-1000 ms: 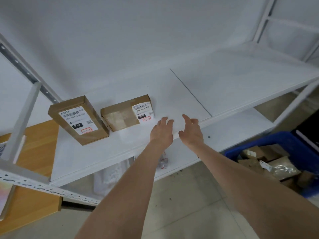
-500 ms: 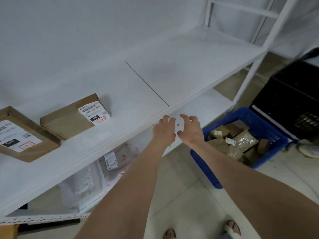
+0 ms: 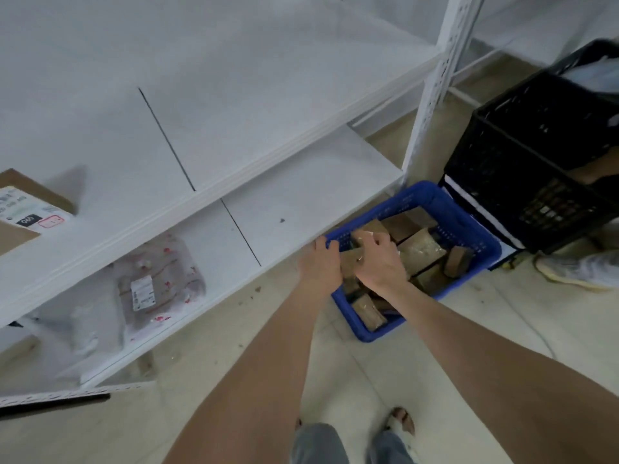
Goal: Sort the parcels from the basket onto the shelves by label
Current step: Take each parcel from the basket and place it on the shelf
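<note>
Two hands: left hand (image 3: 320,266), right hand (image 3: 380,262), above one basket (image 3: 469,222)

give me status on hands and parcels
Left hand and right hand over blue plastic basket, fingers at brown cardboard parcels; grip unclear. No parcel lifted clear. Nothing blocking the basket.

Basket (image 3: 475,236): blue perforated plastic. Parcels (image 3: 420,251): brown cardboard, some in glossy film. Shelves (image 3: 268,135): matt white painted metal. Crate (image 3: 536,155): black plastic lattice. Floor (image 3: 385,370): smooth pale tile.
</note>
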